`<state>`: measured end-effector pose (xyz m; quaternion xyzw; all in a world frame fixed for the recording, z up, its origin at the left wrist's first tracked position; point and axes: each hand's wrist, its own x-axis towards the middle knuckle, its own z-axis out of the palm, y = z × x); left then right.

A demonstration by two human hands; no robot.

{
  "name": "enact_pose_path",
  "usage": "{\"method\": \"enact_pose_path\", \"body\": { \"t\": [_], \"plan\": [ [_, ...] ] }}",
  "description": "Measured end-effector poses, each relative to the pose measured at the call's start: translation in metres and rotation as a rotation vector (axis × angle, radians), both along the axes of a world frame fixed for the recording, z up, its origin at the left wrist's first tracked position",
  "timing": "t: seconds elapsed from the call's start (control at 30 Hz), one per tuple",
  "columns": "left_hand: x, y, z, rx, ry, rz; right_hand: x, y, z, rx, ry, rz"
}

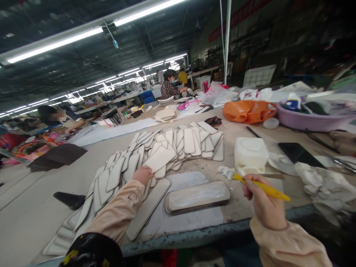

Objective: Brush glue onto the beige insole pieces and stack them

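My right hand (264, 200) is closed around the yellow handle of a brush (267, 188), its bristles coated in white paste and pointing left. Just beyond the brush is a squarish white plastic container (251, 154). My left hand (143, 175) reaches into the heap of flat, rounded pale panels (130, 165), its fingers closed on the near end of one panel (160, 158) lying over the others. Between my hands lies a neat stack of long panels (198, 196); wet white streaks mark the top one. Beneath the stack is a pale sheet (189, 180).
An orange bag (249, 111) and a purple basin (319, 120) stand at the back right. A black phone (302, 155) and crumpled paper (325, 183) lie at right. The table's blue edge (178, 237) runs near me. Co-workers sit at tables beyond.
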<state>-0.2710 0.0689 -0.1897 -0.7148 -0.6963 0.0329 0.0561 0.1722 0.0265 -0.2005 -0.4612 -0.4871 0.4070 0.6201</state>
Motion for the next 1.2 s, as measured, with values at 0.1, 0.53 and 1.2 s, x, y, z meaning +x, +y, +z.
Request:
{"method": "enact_pose_path", "body": {
  "t": [0.1,0.53,1.2],
  "plan": [
    [-0.003,0.0,0.001,0.0,0.001,0.007,-0.001,0.0,0.0,0.009,-0.012,-0.015],
    [0.053,-0.066,0.06,0.326,-0.376,-0.372,-0.02,-0.001,0.004,0.232,-0.065,-0.018],
    [0.097,-0.064,-0.03,-0.037,-1.255,0.14,-0.037,0.005,-0.027,0.125,-0.607,-0.077]
  ]
}}
